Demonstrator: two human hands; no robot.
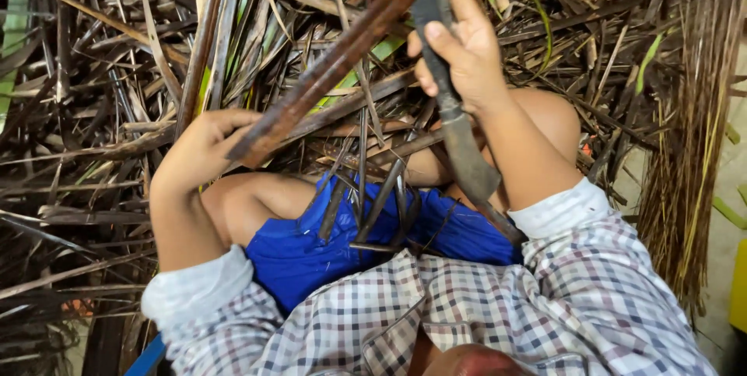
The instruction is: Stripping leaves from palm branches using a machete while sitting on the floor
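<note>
Over the lap, a long brown stalk (334, 61) slanting up, low end gripped tight in left hand (206, 146). Right hand (459, 49) closed around dark blade (459, 135), just beside it.
</note>
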